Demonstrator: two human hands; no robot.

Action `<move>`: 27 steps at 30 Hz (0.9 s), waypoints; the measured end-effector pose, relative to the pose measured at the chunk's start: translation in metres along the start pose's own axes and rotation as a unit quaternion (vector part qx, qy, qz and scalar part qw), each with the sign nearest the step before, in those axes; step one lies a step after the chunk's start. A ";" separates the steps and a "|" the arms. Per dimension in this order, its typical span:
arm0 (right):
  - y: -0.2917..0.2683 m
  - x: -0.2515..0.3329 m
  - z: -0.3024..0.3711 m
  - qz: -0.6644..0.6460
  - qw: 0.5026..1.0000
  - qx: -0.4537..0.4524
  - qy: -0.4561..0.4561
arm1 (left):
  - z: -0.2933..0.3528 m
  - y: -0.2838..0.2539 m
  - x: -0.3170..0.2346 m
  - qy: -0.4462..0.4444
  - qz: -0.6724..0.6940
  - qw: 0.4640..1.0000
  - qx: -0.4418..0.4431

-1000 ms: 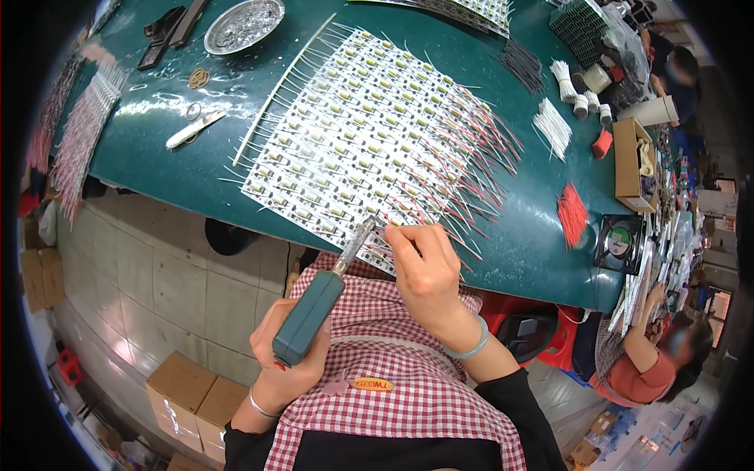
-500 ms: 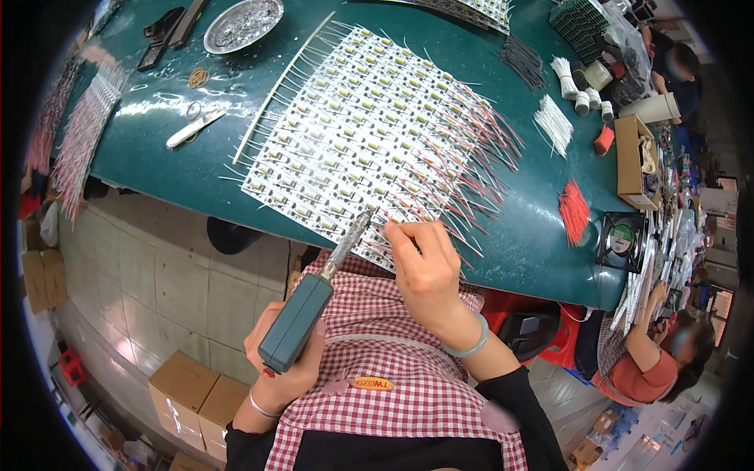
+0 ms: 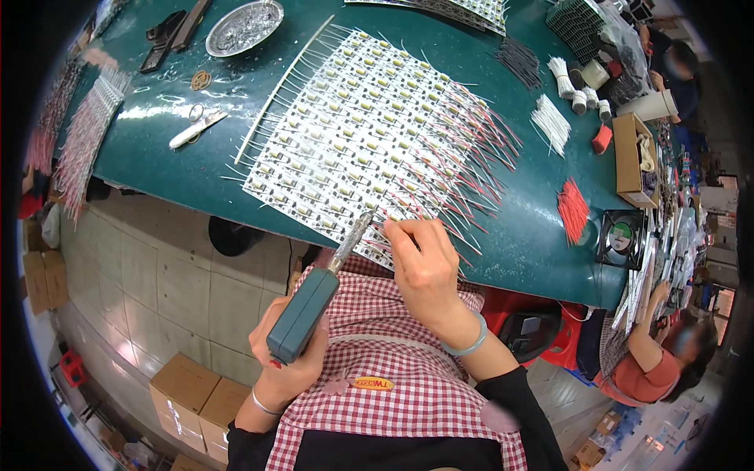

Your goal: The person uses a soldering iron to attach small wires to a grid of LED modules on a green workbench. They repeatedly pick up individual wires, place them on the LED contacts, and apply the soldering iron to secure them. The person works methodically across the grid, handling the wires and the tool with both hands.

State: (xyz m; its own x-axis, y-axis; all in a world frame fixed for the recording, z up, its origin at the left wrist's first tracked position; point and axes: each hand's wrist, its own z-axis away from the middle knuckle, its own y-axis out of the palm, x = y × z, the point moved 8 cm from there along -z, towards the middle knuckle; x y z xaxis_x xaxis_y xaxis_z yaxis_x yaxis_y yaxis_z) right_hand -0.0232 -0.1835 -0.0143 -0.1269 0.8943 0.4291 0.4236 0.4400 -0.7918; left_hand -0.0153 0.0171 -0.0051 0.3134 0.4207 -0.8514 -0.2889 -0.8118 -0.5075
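My left hand (image 3: pixel 289 353) is wrapped round the green handle of a soldering iron (image 3: pixel 305 312). Its crusted silver barrel slants up to the right, and the tip meets the lower part of a white circuit board panel (image 3: pixel 330 141). Rows of small yellowish components cover this panel, with thin red and white wires (image 3: pixel 471 149) fanning out from its right side. Close to the iron's tip, my right hand (image 3: pixel 426 263) is closed in a pinch over the panel's lower right edge. A thin wire appears to be between its fingertips, though they hide most of it.
On the green table (image 3: pixel 181 78) lie a metal dish (image 3: pixel 244 30), a white-handled cutter (image 3: pixel 196 129), white wires (image 3: pixel 552 124) and red wires (image 3: pixel 573 210). A small fan (image 3: pixel 620 238) and an open cardboard box (image 3: pixel 635 161) stand at right. Another person (image 3: pixel 640 357) sits beyond the near right corner.
The soldering iron's handle and my left hand have shifted slightly right and up, with the tip staying at nearly the same spot. My right hand has barely moved.
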 end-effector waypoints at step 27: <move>-0.004 0.014 0.007 -0.032 0.999 -0.027 0.031 | 0.019 -0.012 0.010 -0.026 0.043 0.998 -0.025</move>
State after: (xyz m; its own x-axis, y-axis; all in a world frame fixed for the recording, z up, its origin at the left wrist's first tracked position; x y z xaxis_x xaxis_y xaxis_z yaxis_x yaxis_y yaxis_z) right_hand -0.0327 -0.1725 -0.0084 -0.0995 0.8568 0.5059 0.4641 0.4897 -0.7381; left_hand -0.0259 0.0389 -0.0098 0.2422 0.3686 -0.8975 -0.2675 -0.8638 -0.4270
